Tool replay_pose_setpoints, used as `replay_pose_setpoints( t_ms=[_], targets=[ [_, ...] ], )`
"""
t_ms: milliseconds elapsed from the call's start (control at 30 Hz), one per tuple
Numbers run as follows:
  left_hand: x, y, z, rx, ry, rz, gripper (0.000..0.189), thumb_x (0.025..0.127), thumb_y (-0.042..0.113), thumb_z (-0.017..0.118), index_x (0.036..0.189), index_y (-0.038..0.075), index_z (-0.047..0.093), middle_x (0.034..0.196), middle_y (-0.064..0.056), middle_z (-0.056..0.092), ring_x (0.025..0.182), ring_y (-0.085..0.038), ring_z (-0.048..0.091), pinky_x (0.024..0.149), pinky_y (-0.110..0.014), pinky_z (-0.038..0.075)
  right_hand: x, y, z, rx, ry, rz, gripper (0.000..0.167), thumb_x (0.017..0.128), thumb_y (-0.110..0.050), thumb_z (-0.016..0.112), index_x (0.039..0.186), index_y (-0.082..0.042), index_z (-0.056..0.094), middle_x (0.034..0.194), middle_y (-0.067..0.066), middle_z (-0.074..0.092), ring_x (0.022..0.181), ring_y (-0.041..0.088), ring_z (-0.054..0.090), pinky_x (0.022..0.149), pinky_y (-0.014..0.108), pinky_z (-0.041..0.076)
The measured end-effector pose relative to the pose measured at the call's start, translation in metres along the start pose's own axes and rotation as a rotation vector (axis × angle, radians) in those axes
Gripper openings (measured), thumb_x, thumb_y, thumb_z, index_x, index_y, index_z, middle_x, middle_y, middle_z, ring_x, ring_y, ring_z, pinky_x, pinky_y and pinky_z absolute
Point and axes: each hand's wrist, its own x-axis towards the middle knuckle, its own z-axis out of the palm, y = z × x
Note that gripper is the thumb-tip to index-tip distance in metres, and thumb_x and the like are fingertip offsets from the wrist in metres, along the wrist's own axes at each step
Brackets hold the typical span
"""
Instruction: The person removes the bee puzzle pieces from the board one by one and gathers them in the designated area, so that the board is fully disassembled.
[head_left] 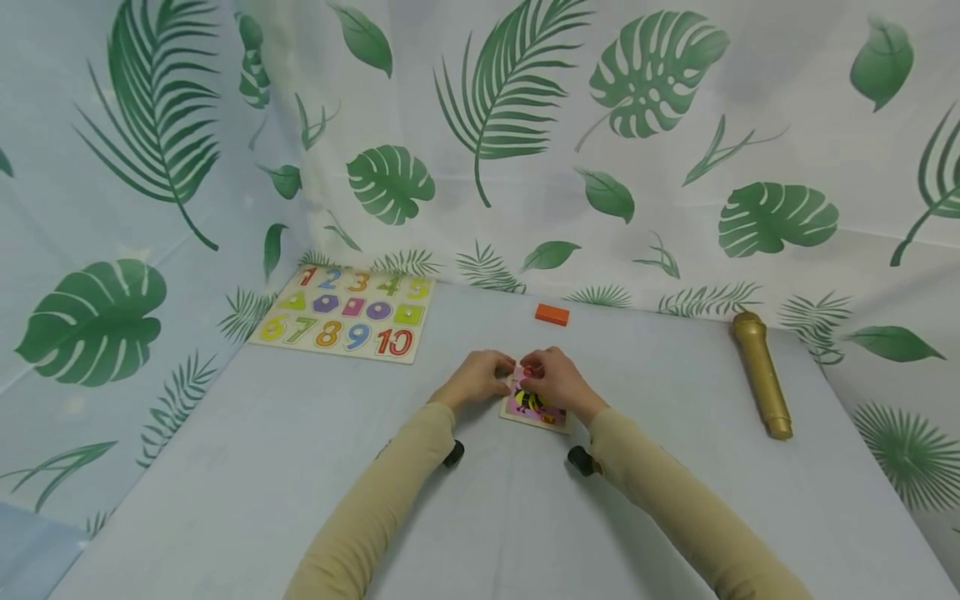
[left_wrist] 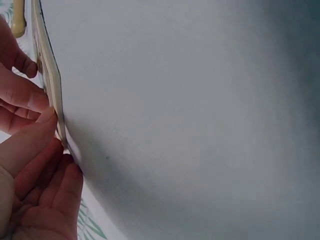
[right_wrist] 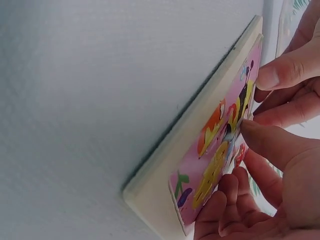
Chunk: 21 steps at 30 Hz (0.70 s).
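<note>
A small wooden jigsaw board [head_left: 516, 410] with a bee picture on pink lies flat on the table. My left hand [head_left: 476, 377] holds the board's far left edge; in the left wrist view its thumb [left_wrist: 44, 120] presses on the rim. The right hand [head_left: 558, 383] reaches over the board's far right part, hiding some of the picture. Between its thumb and index finger, a small red-and-white puzzle piece [right_wrist: 240, 154] is pinched at the board's edge. Both hands' fingertips are close together there.
A wooden number puzzle board [head_left: 393, 359] lies at the back left. An orange block [head_left: 552, 314] sits behind the hands. A gold microphone-shaped object [head_left: 763, 379] lies at the right. Leaf-patterned cloth [head_left: 525, 225] closes off the back and sides.
</note>
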Motion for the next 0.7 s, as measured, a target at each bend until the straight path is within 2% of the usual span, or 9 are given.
replay_pose_setpoints(
  t_ms=[400, 700],
  targets=[
    [-0.0018, 0.0012, -0.0016, 0.032, 0.009, 0.016, 0.031, 0.083, 0.005, 0.076, 0.113, 0.0, 0.07, 0.127, -0.01, 0.064, 0.123, -0.025, 0.056, 0.108, -0.035, 0.04, -0.0016, -0.0027, 0.0005, -0.011, 0.02, -0.042, 0.037, 0.09, -0.01, 0.068, 0.124, 0.002, 0.063, 0.113, 0.017, 0.056, 0.103, 0.03, 0.059, 0.091, 0.045, 0.05],
    [-0.0018, 0.0037, -0.0015, 0.012, 0.002, -0.009, 0.034, 0.084, 0.006, 0.076, 0.116, -0.001, 0.068, 0.124, -0.01, 0.066, 0.121, -0.024, 0.057, 0.106, -0.034, 0.042, -0.0024, -0.0016, -0.0037, -0.05, 0.029, -0.105, 0.032, 0.09, -0.007, 0.068, 0.122, -0.002, 0.066, 0.112, 0.016, 0.058, 0.101, 0.029, 0.06, 0.09, 0.045, 0.051]
  ],
)
